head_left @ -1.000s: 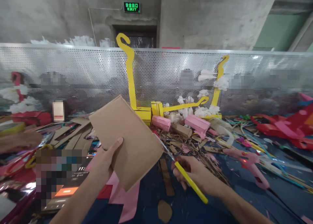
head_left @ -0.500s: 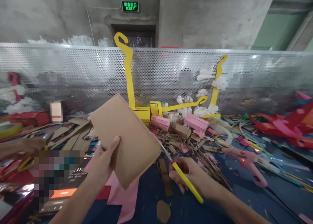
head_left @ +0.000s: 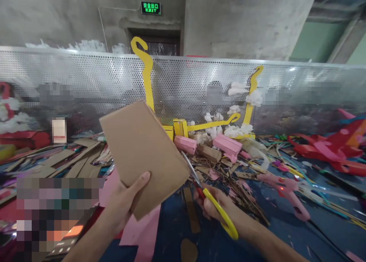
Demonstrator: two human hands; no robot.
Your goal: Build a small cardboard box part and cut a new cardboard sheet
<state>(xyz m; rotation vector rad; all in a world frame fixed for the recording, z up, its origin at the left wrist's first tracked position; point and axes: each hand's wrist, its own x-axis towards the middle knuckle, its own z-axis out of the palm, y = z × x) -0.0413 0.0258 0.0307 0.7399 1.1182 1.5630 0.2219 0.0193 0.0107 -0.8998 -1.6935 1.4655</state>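
Observation:
A flat piece of brown cardboard (head_left: 143, 155) is held up and tilted in the middle of the view. My left hand (head_left: 128, 199) grips its lower left edge, thumb on the near face. My right hand (head_left: 214, 205) is closed around the yellow-handled scissors (head_left: 220, 212), whose blades point up and left beside the cardboard's right edge. Whether the blades touch the cardboard, I cannot tell. Pink paper (head_left: 143, 227) lies below the cardboard, and a narrow cardboard strip (head_left: 191, 208) rests on the blue table between my hands.
A pink glue gun (head_left: 286, 189) with a lit red light lies at right, its cord trailing. Cardboard scraps (head_left: 237, 193) and pink tubes (head_left: 227, 144) are heaped mid-table. Yellow hooked stands (head_left: 147, 83) rise before a perforated metal panel (head_left: 183, 87). Red paper (head_left: 328, 147) lies far right.
The cardboard has tilted and shifted slightly left, its top edge rising. The scissors' handles have turned so their loop shows more. Another person's hand at the left has gone out of sight.

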